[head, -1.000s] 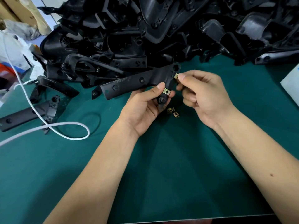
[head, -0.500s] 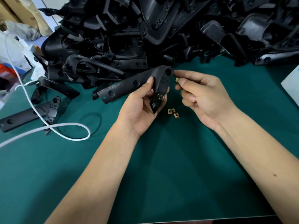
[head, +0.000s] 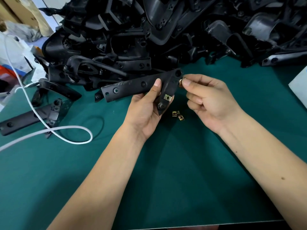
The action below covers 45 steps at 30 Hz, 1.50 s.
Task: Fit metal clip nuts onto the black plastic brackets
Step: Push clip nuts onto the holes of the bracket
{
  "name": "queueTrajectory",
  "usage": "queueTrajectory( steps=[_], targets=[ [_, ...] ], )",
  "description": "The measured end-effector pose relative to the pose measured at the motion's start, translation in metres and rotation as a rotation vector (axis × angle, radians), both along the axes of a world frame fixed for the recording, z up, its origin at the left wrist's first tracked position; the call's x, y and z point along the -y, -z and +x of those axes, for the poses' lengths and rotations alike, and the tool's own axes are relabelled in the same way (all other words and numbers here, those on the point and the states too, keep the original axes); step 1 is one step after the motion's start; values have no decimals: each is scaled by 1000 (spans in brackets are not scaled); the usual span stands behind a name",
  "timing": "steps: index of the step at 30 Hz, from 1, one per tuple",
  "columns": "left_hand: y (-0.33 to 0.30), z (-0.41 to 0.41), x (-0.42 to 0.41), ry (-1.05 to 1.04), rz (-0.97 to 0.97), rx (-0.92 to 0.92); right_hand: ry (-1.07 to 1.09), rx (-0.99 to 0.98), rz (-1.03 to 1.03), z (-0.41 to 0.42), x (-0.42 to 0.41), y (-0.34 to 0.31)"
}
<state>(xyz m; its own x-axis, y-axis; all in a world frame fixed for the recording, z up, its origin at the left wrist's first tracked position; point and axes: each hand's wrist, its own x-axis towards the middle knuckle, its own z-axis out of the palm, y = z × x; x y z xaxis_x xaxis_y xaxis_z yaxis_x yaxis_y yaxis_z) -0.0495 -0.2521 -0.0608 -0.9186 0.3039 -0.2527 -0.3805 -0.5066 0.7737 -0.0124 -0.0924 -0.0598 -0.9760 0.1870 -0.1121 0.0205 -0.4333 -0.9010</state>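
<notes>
Here the left hand (head: 146, 112) grips an L-shaped black plastic bracket (head: 132, 87) above the green mat (head: 166, 180), thumb curled over its face, one fitted clip nut (head: 167, 97) showing just beside the fingertips. The right hand (head: 209, 100) pinches a second clip nut (head: 181, 81) between thumb and forefinger, touching the bracket's edge beside the corner hole. Judging by this, the second nut is mid-fitting; next it needs a square push on until its hole aligns, with spare clip nuts (head: 178, 115) lying on the mat below both hands.

Green table mat (head: 182, 180) bearing: a heap of black plastic brackets (head: 166, 39) along the far side; one separate bracket (head: 28, 120) at left, crossed by a looped white cable (head: 73, 128); three loose clip nuts (head: 178, 115) at centre.
</notes>
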Motion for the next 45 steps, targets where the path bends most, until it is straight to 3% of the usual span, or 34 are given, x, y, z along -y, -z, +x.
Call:
queueTrajectory(
  steps=[8,19,32,39,45],
  targets=[
    [3,0,-1,-13,7,-20,-58,72,-155,-1,3,2],
    [0,2,-4,-56,-16,-10,-46,57,-95,1,6,1],
    [-3,3,-5,-2,-127,-17,-73,56,-188,0,6,4],
    [-4,3,-2,-75,2,33,-139,6,-144,-3,4,2],
    [-4,4,-2,-31,0,15,-135,-16,-71,0,7,2]
  ],
)
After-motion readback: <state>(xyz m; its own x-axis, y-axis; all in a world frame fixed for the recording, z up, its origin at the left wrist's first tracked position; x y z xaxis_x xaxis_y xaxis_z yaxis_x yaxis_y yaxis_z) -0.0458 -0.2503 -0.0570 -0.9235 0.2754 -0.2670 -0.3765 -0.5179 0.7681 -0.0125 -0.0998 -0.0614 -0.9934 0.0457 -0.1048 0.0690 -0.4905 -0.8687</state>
